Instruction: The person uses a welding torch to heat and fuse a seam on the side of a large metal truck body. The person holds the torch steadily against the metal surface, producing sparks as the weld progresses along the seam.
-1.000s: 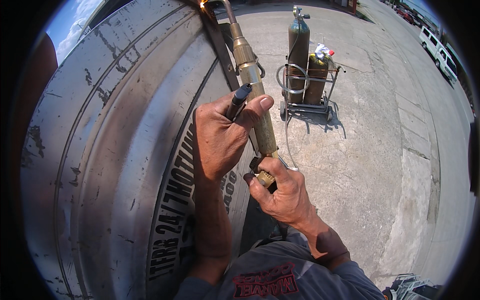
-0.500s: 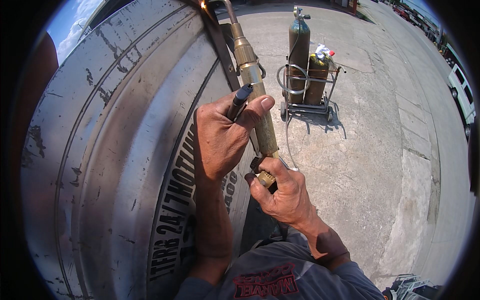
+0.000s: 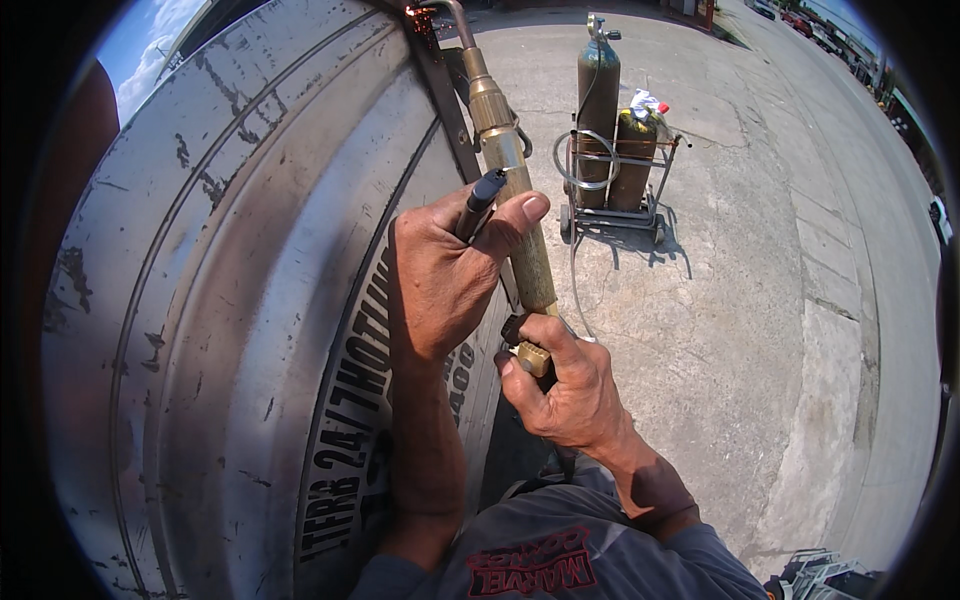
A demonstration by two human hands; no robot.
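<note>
A brass gas torch [image 3: 535, 260] slants up and away between my hands, its bent tube reaching the top of the view. My left hand [image 3: 440, 275] is closed round the handle, thumb laid along it. A dark pen-like cylinder [image 3: 481, 203] sticks up between that thumb and the fingers. Lower down, my right hand [image 3: 582, 395] grips the torch's rear end, with thumb and forefinger at a ribbed brass valve knob [image 3: 533, 358]. Orange sparks [image 3: 424, 20] fly where the tube meets the dark metal edge strip [image 3: 437, 90]; the nozzle tip itself is hard to make out.
A scuffed silver metal panel [image 3: 230, 330] with black lettering fills the left side. Beyond the torch, a wheeled cart [image 3: 625, 213] carries a tall gas cylinder [image 3: 598, 110] and a shorter one [image 3: 632, 165]. A hose [image 3: 574, 285] trails over the concrete [image 3: 720, 350].
The single bright glow at the torch's far end has become a spread of orange sparks. My right thumb has shifted slightly at the knob. A white vehicle at the right has left view.
</note>
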